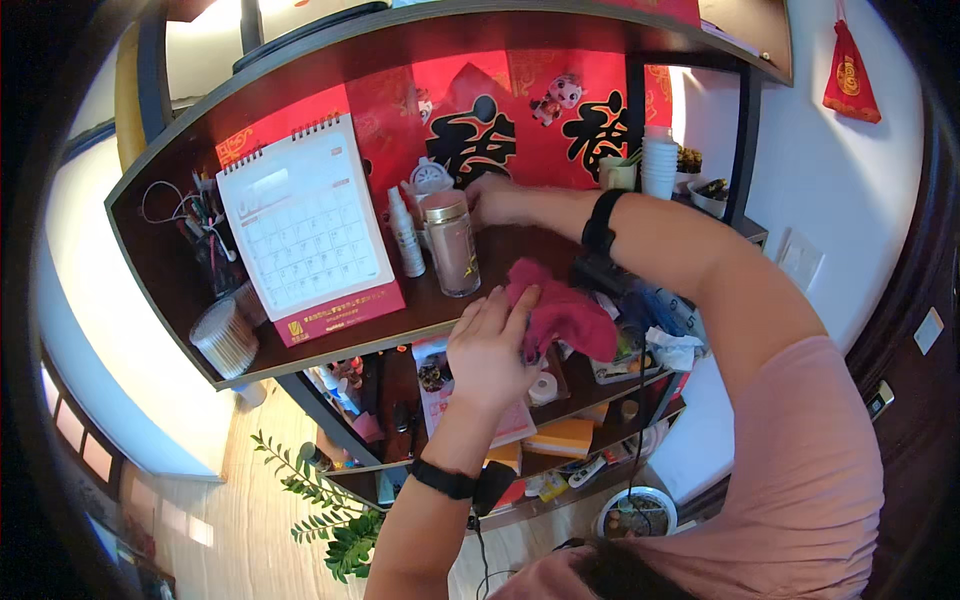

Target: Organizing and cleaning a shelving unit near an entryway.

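Note:
My left hand (487,345) lies flat on a crumpled dark pink cloth (562,315) at the front of a dark wooden shelf (330,340), fingers spread. My right hand (495,203) reaches across to the back of the shelf, just right of a clear jar with a copper lid (450,243); its fingertips sit behind the jar and I cannot see what they touch. Both wrists wear black bands. A small white spray bottle (405,233) stands left of the jar.
A desk calendar with a red base (305,232) stands at the left, beside a pen holder (205,240) and a round box of cotton swabs (224,338). Red paper decorations (520,110) line the back. Lower shelves hold clutter; a green plant (325,505) stands on the floor.

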`<act>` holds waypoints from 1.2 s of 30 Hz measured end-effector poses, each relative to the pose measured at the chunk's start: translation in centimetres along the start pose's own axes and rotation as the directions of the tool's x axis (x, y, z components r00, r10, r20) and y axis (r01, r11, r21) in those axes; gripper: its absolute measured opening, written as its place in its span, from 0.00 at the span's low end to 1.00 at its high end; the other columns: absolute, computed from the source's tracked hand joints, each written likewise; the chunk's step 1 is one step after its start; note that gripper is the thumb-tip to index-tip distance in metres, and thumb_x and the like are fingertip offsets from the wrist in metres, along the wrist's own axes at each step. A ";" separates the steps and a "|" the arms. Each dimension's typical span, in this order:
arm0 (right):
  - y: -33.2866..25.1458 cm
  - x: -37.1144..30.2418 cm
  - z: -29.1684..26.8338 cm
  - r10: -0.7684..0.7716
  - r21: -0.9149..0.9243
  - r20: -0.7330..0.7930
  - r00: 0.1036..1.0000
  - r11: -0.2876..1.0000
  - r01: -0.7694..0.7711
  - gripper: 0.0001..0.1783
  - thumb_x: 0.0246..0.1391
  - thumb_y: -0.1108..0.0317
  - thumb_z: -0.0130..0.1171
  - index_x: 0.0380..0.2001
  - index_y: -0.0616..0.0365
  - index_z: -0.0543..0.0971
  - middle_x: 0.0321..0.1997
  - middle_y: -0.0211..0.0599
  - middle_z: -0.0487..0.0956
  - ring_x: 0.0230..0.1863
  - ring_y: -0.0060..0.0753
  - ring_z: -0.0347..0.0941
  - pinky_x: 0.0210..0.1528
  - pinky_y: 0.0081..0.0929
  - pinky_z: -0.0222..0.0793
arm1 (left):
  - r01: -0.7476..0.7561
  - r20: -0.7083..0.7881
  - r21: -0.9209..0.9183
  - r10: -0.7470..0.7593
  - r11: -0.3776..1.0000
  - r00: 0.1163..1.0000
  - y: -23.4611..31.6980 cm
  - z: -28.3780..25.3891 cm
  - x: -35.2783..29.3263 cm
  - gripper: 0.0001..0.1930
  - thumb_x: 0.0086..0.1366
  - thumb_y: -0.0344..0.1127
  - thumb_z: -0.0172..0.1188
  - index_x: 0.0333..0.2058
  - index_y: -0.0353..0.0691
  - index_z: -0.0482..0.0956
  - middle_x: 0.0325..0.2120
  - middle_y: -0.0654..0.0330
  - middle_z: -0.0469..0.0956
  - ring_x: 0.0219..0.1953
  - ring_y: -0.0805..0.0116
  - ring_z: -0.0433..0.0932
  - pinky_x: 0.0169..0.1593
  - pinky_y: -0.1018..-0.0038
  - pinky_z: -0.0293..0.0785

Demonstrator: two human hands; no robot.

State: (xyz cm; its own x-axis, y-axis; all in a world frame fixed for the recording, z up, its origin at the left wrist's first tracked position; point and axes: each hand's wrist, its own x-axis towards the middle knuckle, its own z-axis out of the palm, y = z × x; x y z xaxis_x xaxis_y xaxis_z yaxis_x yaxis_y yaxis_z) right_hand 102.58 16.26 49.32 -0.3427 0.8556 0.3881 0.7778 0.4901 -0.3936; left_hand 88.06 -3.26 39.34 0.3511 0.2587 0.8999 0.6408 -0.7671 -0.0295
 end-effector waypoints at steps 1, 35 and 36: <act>-0.2 0.0 0.6 0.015 0.027 -0.003 1.000 1.000 -0.015 0.19 0.30 0.59 0.74 0.29 0.54 0.82 0.30 0.34 0.81 0.32 0.32 0.76 0.37 0.31 0.72 | -0.006 -0.006 -0.005 0.006 1.000 1.000 0.1 -0.1 0.0 0.38 0.29 0.34 0.68 0.49 0.48 0.76 0.41 0.47 0.76 0.43 0.51 0.76 0.50 0.64 0.71; 11.0 -14.7 -14.1 0.343 -0.209 -0.662 0.666 0.769 -0.604 0.62 0.31 0.58 0.73 0.64 0.53 0.42 0.47 0.62 0.72 0.47 0.59 0.72 0.50 0.43 0.71 | -0.010 -0.025 -0.006 0.010 1.000 1.000 -0.2 -0.1 -0.2 0.32 0.39 0.36 0.67 0.49 0.48 0.76 0.41 0.51 0.76 0.40 0.51 0.76 0.45 0.62 0.73; 10.1 -14.6 -14.1 0.353 -0.187 -0.659 0.664 0.778 -0.600 0.61 0.30 0.61 0.73 0.63 0.52 0.43 0.44 0.60 0.75 0.46 0.58 0.74 0.49 0.43 0.71 | -0.001 -0.023 0.000 0.001 1.000 1.000 -0.1 -0.1 -0.2 0.32 0.39 0.36 0.67 0.49 0.48 0.76 0.41 0.51 0.76 0.40 0.51 0.76 0.45 0.62 0.73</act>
State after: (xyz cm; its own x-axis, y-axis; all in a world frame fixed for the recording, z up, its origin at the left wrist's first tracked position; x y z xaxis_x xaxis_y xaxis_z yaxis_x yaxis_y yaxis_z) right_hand 122.91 6.34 51.43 0.3950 0.6308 0.6679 0.9091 -0.1636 -0.3831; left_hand 87.81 -3.27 39.22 0.3363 0.2443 0.9095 0.6403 -0.7675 -0.0306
